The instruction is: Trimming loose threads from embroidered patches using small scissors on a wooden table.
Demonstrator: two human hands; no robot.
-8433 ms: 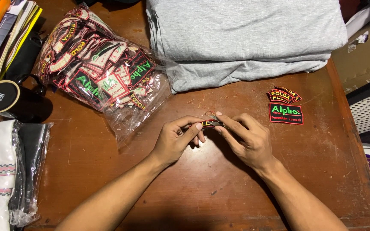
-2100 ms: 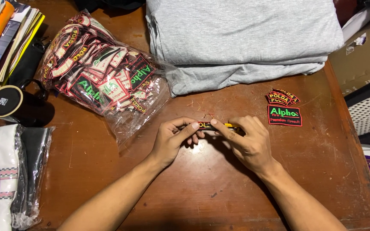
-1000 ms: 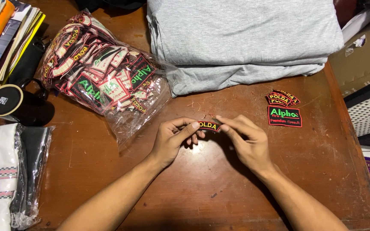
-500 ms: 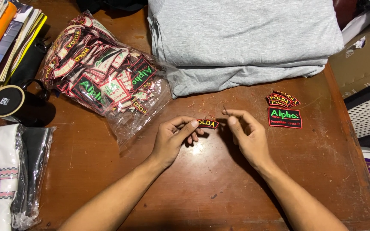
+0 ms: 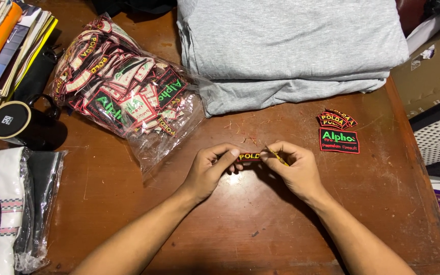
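We see both hands mid-table, toward the front edge. The left hand (image 5: 211,168) pinches the small curved embroidered patch (image 5: 248,157) at its left end. The right hand (image 5: 295,168), half a second ago slightly apart with fingers spread, is now closed back on the patch's right end, with a thin yellow tool (image 5: 277,158) in its fingertips. So the trimming or picking at the patch resumes. Finished patches (image 5: 338,133) stay stacked near the right edge; the clear bag of patches (image 5: 128,97) sits toward the back-left.
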